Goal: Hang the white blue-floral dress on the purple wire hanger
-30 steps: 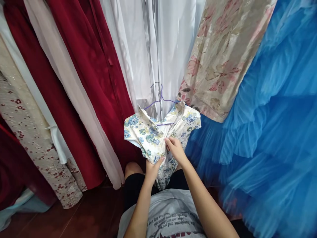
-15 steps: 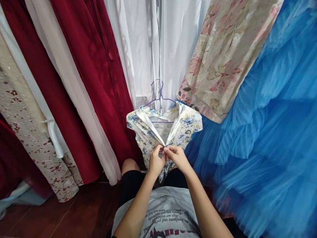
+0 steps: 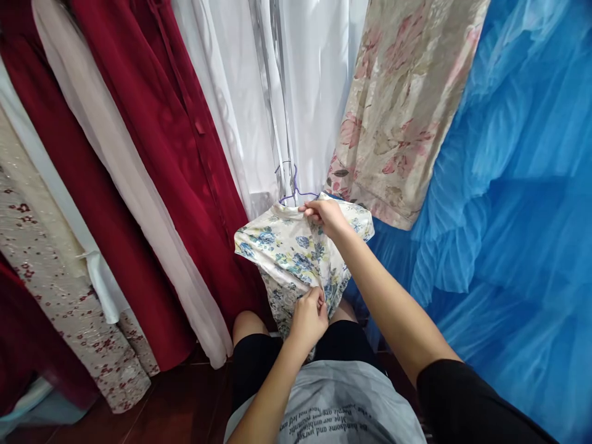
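A white sleeveless-looking dress (image 3: 296, 246) with blue and yellow flowers hangs from a purple wire hanger (image 3: 296, 185) in front of me; its lower part is hidden by my hands and lap. At the top edge of its neckline, my right hand (image 3: 328, 217) is closed, thumb and fingers pinched together. Any small fastener between those fingers is too hidden to make out. Lower on the front seam, my left hand (image 3: 309, 314) grips the cloth. The front between my hands lies together, with slanting folds towards the left hand.
Dark red gowns (image 3: 157, 123) and pale gowns hang on the left. White cloth (image 3: 309, 80) hangs behind the hanger, with a beige floral garment (image 3: 393, 123) beside it. Blue tulle (image 3: 522, 234) fills the right. Dark red tiles (image 3: 171, 401) show below.
My right hand has moved up from the bottom of the open V neckline to its top. The front opening has closed. My left hand has shifted lower on the dress.
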Demonstrator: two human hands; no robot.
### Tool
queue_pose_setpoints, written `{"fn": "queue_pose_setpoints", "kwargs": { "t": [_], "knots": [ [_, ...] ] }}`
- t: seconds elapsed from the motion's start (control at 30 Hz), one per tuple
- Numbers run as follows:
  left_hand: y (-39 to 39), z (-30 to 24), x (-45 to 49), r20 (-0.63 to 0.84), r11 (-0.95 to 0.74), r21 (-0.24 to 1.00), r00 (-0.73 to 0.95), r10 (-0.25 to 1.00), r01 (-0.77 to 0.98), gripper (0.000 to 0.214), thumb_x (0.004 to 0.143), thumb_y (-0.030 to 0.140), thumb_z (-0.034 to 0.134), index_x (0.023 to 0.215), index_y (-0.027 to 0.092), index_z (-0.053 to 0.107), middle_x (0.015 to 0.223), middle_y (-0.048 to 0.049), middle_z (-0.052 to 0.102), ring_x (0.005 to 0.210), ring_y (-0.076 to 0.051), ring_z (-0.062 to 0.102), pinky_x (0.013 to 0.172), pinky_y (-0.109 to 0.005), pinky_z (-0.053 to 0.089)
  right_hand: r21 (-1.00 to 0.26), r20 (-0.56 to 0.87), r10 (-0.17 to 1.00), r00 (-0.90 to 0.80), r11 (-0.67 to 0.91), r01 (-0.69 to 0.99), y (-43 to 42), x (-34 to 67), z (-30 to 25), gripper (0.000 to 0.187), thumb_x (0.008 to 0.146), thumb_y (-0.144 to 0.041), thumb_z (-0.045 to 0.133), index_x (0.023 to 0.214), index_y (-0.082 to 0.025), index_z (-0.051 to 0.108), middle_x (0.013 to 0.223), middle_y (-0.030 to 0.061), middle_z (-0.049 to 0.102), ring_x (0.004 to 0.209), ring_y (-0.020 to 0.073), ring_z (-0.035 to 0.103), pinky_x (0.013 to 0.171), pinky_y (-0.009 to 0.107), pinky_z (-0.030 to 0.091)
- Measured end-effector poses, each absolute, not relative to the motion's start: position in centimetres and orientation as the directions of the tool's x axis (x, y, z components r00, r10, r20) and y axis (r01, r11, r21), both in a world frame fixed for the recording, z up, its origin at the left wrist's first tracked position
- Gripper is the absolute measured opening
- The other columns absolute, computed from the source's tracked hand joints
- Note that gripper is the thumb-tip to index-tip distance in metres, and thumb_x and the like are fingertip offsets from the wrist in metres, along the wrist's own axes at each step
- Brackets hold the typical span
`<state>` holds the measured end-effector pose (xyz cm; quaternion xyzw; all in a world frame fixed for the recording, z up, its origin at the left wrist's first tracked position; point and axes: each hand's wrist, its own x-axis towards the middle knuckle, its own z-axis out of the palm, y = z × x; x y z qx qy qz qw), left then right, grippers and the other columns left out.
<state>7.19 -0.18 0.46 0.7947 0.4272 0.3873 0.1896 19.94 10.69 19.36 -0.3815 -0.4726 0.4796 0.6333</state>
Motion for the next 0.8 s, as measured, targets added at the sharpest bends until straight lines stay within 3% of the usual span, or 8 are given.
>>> {"fn": "queue_pose_setpoints", "kwargs": {
  "t": [0.2,0.3,0.43,0.53,0.6,0.7,0.73,0.8],
  "knots": [
    [3.4,5.6,6.1,0.567,-0.602,0.752,0.201,0.799,0.270,0.012,0.092,0.020,0.057,0.104,0.020,0.062,0.090,-0.0049,0.070,0.082,-0.018,0.067,0.076,-0.028,0.051,-0.917,0.353,0.934,0.056,0.357,-0.176,8.6,19.8,16.9,0.022,0.075,-0.036,0.064,0.069,-0.015,0.068,0.048,0.0006,0.058,0.042,0.0082,0.036,0.043,0.024,0.023],
    [6.3,12.5,5.3,0.750,-0.745,0.608,0.110,0.652,0.275,0.028,0.098,0.026,0.053,0.126,0.022,0.059,0.096,-0.0045,0.070,0.082,-0.017,0.065,0.078,-0.029,0.050,-0.905,0.401,0.915,0.048,0.403,-0.133,7.5,20.1,16.1,0.026,0.076,-0.041,0.065,0.067,-0.017,0.067,0.046,-0.0001,0.057,0.041,0.0087,0.037,0.044,0.025,0.024],
    [9.0,18.8,5.5,0.807,-0.834,0.306,0.340,0.483,0.460,0.020,0.099,0.027,0.051,0.092,0.018,0.068,0.087,-0.0043,0.069,0.083,-0.019,0.063,0.082,-0.032,0.047,-0.868,0.492,0.869,0.047,0.494,-0.052,8.3,20.0,16.2,0.029,0.081,-0.043,0.062,0.071,-0.017,0.068,0.046,-0.0018,0.055,0.043,0.0096,0.039,0.048,0.025,0.028],
    [10.1,20.6,5.0,0.852,-0.832,0.211,0.320,0.414,0.513,0.021,0.099,0.025,0.052,0.087,0.017,0.067,0.086,-0.0039,0.068,0.083,-0.018,0.061,0.082,-0.030,0.044,-0.870,0.492,0.861,0.128,0.483,0.093,9.3,19.1,14.7,0.028,0.081,-0.037,0.060,0.064,-0.016,0.066,0.045,-0.0024,0.050,0.045,0.0108,0.040,0.049,0.026,0.029],
    [11.2,21.2,3.1,0.902,-0.808,0.275,0.151,0.405,0.522,0.020,0.099,0.027,0.054,0.091,0.016,0.067,0.086,-0.0032,0.068,0.083,-0.016,0.061,0.081,-0.027,0.044,-0.879,0.470,0.869,0.153,0.446,0.170,9.2,18.4,12.8,0.029,0.080,-0.034,0.058,0.058,-0.017,0.064,0.046,-0.0019,0.049,0.047,0.0114,0.041,0.051,0.026,0.029],
    [14.2,21.2,-2.0,0.847,-0.732,0.529,-0.218,0.485,0.430,0.023,0.098,0.030,0.056,0.085,0.014,0.066,0.076,-0.0007,0.064,0.075,-0.013,0.058,0.073,-0.023,0.043,-0.899,0.430,0.894,0.129,0.410,0.153,7.9,17.4,9.6,0.032,0.080,-0.038,0.057,0.058,-0.016,0.065,0.045,-0.0020,0.048,0.047,0.0114,0.040,0.050,0.026,0.028],
    [15.3,20.7,-3.8,0.779,-0.706,0.625,-0.333,0.532,0.333,0.024,0.097,0.027,0.058,0.079,0.013,0.064,0.073,0.0002,0.062,0.071,-0.012,0.056,0.072,-0.022,0.042,-0.909,0.414,0.903,0.120,0.401,0.117,7.2,17.0,8.7,0.033,0.081,-0.040,0.057,0.059,-0.016,0.066,0.044,-0.0024,0.047,0.046,0.0113,0.039,0.050,0.026,0.028],
    [16.9,18.8,-6.8,0.483,-0.615,0.782,-0.526,0.700,-0.101,0.029,0.096,0.016,0.057,0.067,0.014,0.055,0.063,0.0030,0.054,0.063,-0.008,0.049,0.068,-0.020,0.040,-0.926,0.378,0.921,0.093,0.376,0.031,6.1,16.0,7.2,0.034,0.081,-0.042,0.057,0.062,-0.016,0.067,0.043,-0.0032,0.046,0.044,0.0109,0.038,0.049,0.026,0.028]
  ]
}}
